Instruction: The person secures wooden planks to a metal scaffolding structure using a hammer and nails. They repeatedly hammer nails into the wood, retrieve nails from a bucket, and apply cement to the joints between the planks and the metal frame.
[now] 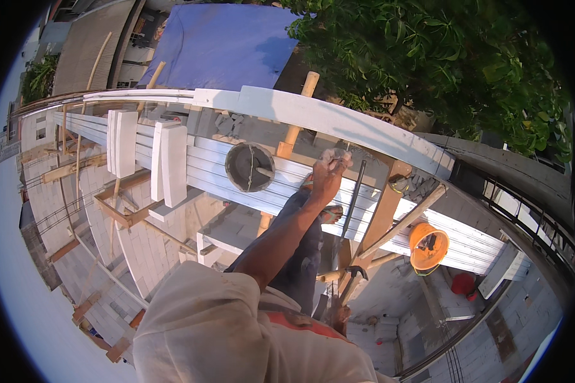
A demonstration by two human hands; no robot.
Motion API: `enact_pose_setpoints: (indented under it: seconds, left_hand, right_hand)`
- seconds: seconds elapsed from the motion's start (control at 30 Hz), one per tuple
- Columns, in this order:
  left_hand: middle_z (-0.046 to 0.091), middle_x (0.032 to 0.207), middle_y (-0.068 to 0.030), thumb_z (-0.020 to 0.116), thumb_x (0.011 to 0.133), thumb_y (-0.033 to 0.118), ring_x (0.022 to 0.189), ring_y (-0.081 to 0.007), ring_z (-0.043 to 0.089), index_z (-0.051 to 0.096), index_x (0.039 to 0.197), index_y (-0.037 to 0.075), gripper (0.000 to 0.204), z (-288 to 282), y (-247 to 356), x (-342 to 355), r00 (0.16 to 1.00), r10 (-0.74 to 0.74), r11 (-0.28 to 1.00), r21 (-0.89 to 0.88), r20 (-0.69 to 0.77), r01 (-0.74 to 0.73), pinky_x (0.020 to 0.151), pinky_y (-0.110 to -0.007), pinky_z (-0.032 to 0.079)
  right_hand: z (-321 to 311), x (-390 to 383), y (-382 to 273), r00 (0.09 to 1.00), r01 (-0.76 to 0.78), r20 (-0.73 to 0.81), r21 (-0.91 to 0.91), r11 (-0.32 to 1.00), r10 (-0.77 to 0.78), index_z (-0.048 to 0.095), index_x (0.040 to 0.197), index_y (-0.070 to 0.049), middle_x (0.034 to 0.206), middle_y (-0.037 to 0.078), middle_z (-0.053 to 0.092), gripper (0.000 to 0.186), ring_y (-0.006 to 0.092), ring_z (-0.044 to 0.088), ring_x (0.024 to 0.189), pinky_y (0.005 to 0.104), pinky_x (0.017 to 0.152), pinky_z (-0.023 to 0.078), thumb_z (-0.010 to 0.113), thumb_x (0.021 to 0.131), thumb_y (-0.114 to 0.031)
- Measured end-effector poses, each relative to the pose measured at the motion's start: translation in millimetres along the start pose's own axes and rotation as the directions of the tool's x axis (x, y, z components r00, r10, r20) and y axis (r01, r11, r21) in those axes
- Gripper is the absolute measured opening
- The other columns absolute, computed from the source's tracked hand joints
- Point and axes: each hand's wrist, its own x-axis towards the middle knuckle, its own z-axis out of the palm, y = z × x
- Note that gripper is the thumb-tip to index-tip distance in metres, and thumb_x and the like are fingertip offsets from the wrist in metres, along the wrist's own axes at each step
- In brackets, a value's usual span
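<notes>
My left hand (331,165) reaches up to the white beam's (345,127) near side, fingers bent closed on something I cannot make out. Beside it a long dark metal bar (352,198) slants down across white ribbed planks (211,166). Low at centre right, my right hand (340,314) grips a hammer (355,273) by its handle, head upward, next to a brown wooden board (379,217). My feet, in sandals (331,214), rest on the planks below my left arm.
A mortar bucket (249,167) sits left of my hand; an orange bucket (428,249) is at right. White blocks (124,143) stand on the planks. Timber frames (124,210), block walls and drops below surround the planks. A red container (464,284) is lower right. Trees and blue sheeting lie beyond.
</notes>
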Motion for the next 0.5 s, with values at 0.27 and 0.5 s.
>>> enact_pose_setpoints:
  seconds: [0.27,0.5]
  left_hand:
    - [0.071,0.106,-0.0155,0.066,0.099,0.05,0.089,-0.0237,0.073,0.059,0.116,-0.002,0.055,-95,87,33,0.928,-0.109,0.99,-0.128,-0.355,0.067,0.071,-0.035,0.06]
    - [0.069,0.113,-0.0192,0.063,0.101,0.034,0.094,-0.0287,0.073,0.055,0.124,-0.002,0.043,-111,113,37,0.928,-0.194,0.979,-0.121,-0.318,0.163,0.079,-0.04,0.061]
  right_hand:
    - [8,-23,-15,0.993,-0.09,-0.101,-0.339,0.937,0.058,0.059,0.075,-0.007,0.057,0.002,0.05,0.035,0.0157,0.049,0.045,0.0353,0.042,0.039,0.075,0.091,-0.033]
    - [26,-35,-50,0.989,0.043,-0.11,-0.437,0.898,-0.101,0.057,0.072,-0.007,0.056,0.0,0.05,0.036,0.0128,0.047,0.043,0.0324,0.041,0.039,0.074,0.09,-0.032]
